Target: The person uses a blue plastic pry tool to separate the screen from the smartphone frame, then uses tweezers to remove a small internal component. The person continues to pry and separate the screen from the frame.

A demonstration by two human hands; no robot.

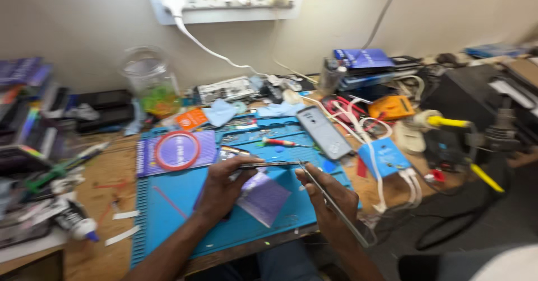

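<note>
Both hands work over the blue mat (168, 213) on the counter (106, 174): the left hand (221, 188) grips a thin phone part (269, 165) edge-on, the right hand (328, 199) pinches tweezers (330, 202) touching its end, so the work looks midway, with a grey phone (324, 132) lying apart.

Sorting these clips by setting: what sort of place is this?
Likely a phone repair bench: a blue work mat, a grey phone lying back-up, a red-handled screwdriver, with the right hand holding tweezers.
</note>
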